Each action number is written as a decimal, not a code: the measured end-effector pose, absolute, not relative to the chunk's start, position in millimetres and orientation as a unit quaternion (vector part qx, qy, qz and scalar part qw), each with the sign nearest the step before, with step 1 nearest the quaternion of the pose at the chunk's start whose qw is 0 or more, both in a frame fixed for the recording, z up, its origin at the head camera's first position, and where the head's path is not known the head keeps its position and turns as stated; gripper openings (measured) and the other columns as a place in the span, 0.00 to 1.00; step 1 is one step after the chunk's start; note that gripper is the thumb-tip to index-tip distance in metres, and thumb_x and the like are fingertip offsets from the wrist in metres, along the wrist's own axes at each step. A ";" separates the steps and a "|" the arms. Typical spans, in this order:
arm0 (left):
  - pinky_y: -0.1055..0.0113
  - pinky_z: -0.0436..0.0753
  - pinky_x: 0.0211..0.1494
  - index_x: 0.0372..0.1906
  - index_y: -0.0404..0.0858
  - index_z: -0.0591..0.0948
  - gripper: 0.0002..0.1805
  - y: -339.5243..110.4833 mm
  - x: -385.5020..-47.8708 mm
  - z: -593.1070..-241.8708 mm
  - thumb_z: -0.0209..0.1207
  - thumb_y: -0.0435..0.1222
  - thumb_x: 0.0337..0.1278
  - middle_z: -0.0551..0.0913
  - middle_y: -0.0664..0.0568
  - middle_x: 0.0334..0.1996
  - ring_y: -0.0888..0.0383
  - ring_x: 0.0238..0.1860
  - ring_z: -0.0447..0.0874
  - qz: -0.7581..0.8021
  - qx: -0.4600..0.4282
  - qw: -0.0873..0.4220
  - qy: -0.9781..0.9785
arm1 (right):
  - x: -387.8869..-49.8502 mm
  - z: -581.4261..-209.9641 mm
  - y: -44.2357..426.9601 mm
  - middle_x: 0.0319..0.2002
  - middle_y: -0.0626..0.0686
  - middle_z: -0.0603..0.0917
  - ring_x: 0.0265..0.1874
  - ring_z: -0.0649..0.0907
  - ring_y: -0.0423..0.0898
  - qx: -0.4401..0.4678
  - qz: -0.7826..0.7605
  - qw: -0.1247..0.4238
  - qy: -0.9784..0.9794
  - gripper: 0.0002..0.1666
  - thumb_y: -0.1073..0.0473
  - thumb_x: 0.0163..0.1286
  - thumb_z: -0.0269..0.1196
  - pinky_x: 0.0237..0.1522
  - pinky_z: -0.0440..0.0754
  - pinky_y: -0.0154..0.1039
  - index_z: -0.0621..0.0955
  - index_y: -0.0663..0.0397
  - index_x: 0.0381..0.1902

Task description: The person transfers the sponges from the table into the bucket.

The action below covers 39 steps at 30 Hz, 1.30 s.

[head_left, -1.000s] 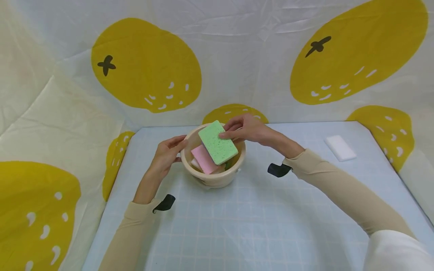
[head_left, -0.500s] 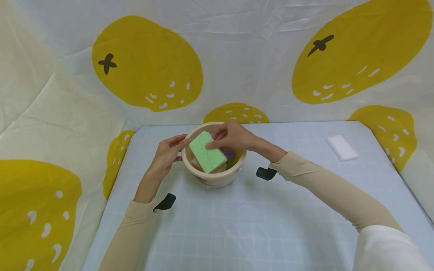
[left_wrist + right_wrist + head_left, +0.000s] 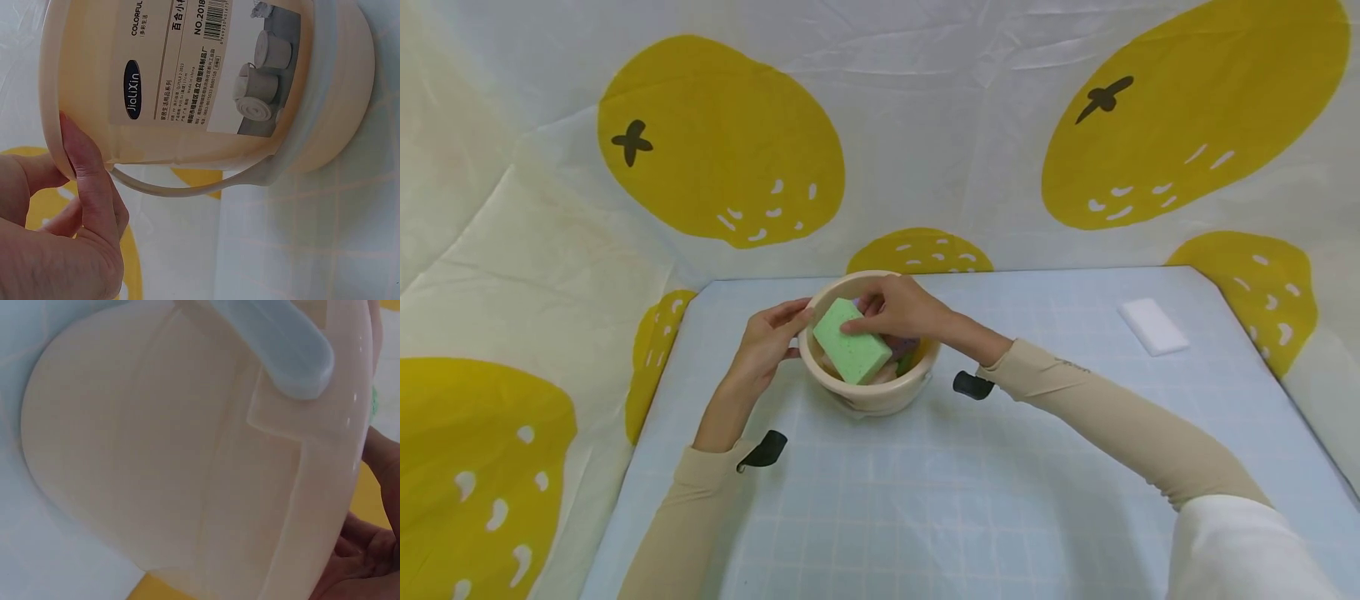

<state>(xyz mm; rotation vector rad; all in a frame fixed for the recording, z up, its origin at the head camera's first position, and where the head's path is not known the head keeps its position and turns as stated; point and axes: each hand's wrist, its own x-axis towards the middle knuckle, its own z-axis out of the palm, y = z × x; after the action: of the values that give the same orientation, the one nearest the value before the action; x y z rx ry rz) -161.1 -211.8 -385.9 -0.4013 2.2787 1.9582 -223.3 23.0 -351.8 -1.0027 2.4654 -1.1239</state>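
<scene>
A cream plastic bucket [image 3: 880,406] stands upright at the far middle of the table. My left hand [image 3: 767,342] grips its left rim, thumb and fingers on either side of the edge in the left wrist view. With thumb and fingers, my right hand [image 3: 901,310] pinches a green speckled sponge [image 3: 848,343] inside the bucket's mouth. Purple and green pieces show beside that sponge; what lies under it is hidden. The right wrist view shows mostly the bucket's wall [image 3: 156,444], with part of my right hand [image 3: 369,556] beyond the rim.
A white sponge-like block [image 3: 1153,327] lies at the right rear of the table [image 3: 925,500], which has a pale blue grid cover. White cloth with yellow fruit prints hangs behind and at the sides. The bucket's handle [image 3: 187,189] hangs along its side.
My right hand has moved left and lower into the bucket with the green sponge, which now covers the pink sponge seen earlier. My left hand stays on the rim.
</scene>
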 end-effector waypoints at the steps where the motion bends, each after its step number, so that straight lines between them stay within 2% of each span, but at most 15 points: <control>1: 0.71 0.87 0.38 0.69 0.39 0.78 0.25 -211.6 -161.0 -385.8 0.62 0.43 0.72 0.79 0.45 0.64 0.59 0.51 0.80 0.646 -0.130 0.054 0.750 | -223.4 -351.7 24.0 0.37 0.48 0.86 0.37 0.83 0.43 -0.345 -0.385 0.124 0.847 0.22 0.45 0.63 0.75 0.42 0.83 0.36 0.86 0.54 0.45; 11: 0.71 0.87 0.37 0.68 0.39 0.78 0.25 -211.4 -161.8 -385.9 0.63 0.43 0.72 0.80 0.46 0.63 0.61 0.49 0.81 0.649 -0.127 0.051 0.748 | -221.9 -341.2 42.2 0.42 0.49 0.88 0.43 0.84 0.46 -0.332 -0.387 0.131 0.850 0.18 0.46 0.72 0.68 0.45 0.85 0.40 0.87 0.54 0.46; 17: 0.70 0.87 0.37 0.68 0.41 0.79 0.23 -212.1 -160.8 -385.3 0.63 0.43 0.72 0.81 0.48 0.62 0.59 0.49 0.80 0.645 -0.135 0.050 0.751 | -224.1 -336.4 56.5 0.44 0.52 0.88 0.43 0.85 0.48 -0.329 -0.385 0.126 0.853 0.18 0.50 0.73 0.68 0.48 0.85 0.42 0.86 0.59 0.49; 24: 0.70 0.87 0.37 0.68 0.41 0.79 0.24 -213.4 -160.7 -386.5 0.62 0.43 0.73 0.80 0.47 0.63 0.60 0.49 0.80 0.645 -0.130 0.049 0.751 | -225.7 -330.0 75.2 0.46 0.53 0.87 0.46 0.85 0.50 -0.332 -0.385 0.130 0.851 0.17 0.51 0.72 0.68 0.52 0.84 0.45 0.85 0.58 0.50; 31: 0.70 0.87 0.37 0.68 0.40 0.79 0.24 -212.9 -160.6 -387.3 0.62 0.43 0.72 0.80 0.47 0.63 0.61 0.49 0.81 0.644 -0.128 0.049 0.753 | -229.6 -327.7 99.1 0.46 0.55 0.85 0.42 0.85 0.51 -0.310 -0.394 0.136 0.854 0.17 0.54 0.74 0.66 0.44 0.85 0.42 0.83 0.59 0.54; 34: 0.70 0.87 0.37 0.68 0.40 0.79 0.24 -212.5 -160.5 -386.6 0.62 0.43 0.72 0.80 0.47 0.63 0.61 0.49 0.80 0.643 -0.128 0.049 0.753 | -231.0 -327.5 110.4 0.46 0.55 0.85 0.44 0.85 0.52 -0.291 -0.395 0.131 0.861 0.18 0.52 0.74 0.67 0.44 0.85 0.42 0.83 0.58 0.53; 39: 0.70 0.87 0.38 0.69 0.40 0.78 0.25 -212.2 -160.7 -385.4 0.62 0.43 0.72 0.80 0.46 0.63 0.61 0.49 0.80 0.643 -0.128 0.050 0.753 | -232.0 -328.6 126.8 0.48 0.56 0.85 0.47 0.84 0.52 -0.268 -0.388 0.123 0.873 0.20 0.50 0.74 0.66 0.49 0.84 0.45 0.83 0.58 0.54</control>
<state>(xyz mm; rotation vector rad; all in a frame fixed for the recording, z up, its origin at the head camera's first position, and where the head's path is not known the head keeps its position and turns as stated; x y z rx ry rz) -160.7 -212.2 -385.4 -0.3899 2.2943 1.9579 -232.0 126.8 -328.6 -0.7830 2.5464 -1.1328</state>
